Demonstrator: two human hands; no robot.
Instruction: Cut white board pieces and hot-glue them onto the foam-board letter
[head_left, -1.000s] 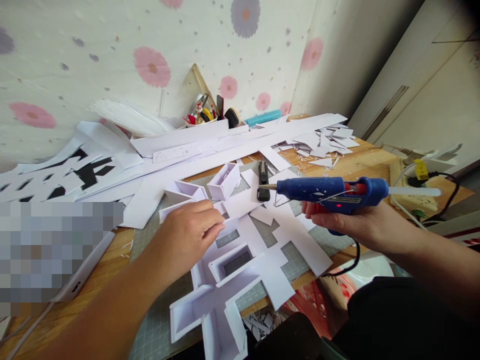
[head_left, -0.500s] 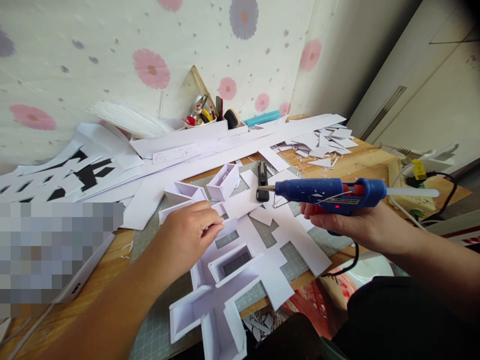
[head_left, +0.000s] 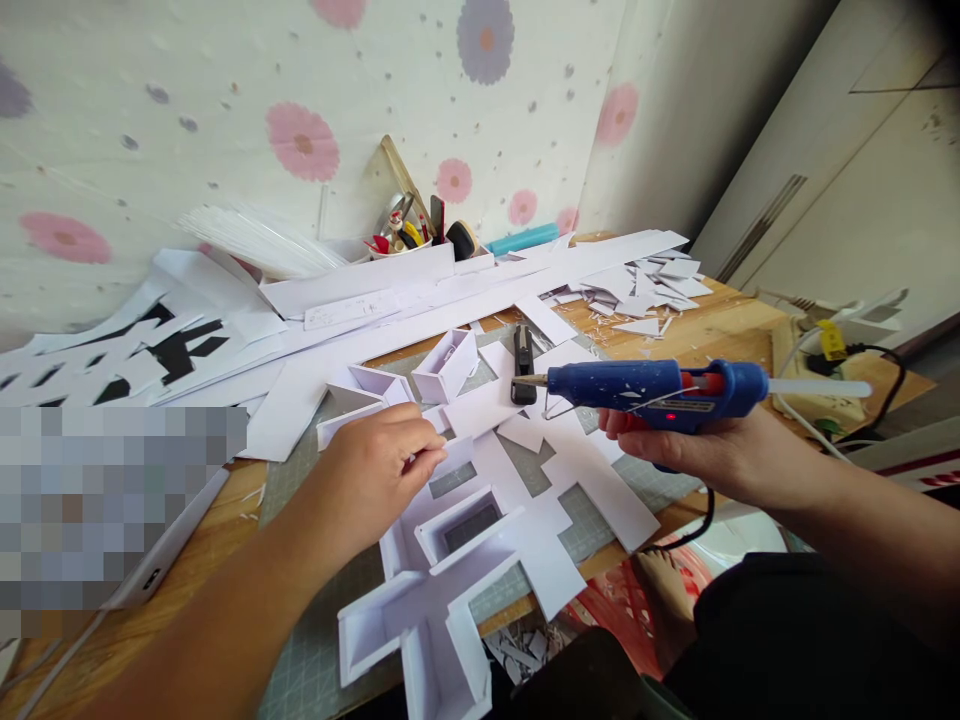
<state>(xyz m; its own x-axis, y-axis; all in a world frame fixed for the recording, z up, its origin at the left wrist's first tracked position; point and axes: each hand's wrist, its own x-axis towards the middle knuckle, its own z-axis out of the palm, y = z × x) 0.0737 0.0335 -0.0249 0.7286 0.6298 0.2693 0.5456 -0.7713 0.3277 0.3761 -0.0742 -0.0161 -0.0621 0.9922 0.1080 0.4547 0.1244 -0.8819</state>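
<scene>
My right hand (head_left: 675,445) is wrapped round a blue hot glue gun (head_left: 637,387), its metal nozzle pointing left and a white glue stick (head_left: 821,387) sticking out at the back. A small red light glows on its side. With fingers closed, my left hand (head_left: 382,460) pinches a small white board strip (head_left: 459,455) that stands on a white foam board piece (head_left: 517,520). This piece has cut-out openings and low upright walls glued round some of them. Beneath lies a grey-green cutting mat (head_left: 304,660). A black utility knife (head_left: 523,365) rests just behind the nozzle.
Long white board strips (head_left: 435,310) and a heap of offcuts (head_left: 649,285) lie along the back. A tool container (head_left: 405,240) stands by the wall. A black cord (head_left: 701,525) hangs under the glue gun. At the left sits a blurred-out device (head_left: 120,510).
Both hands hold almost the same pose. The view has shifted very slightly, and nothing has been taken up or let go.
</scene>
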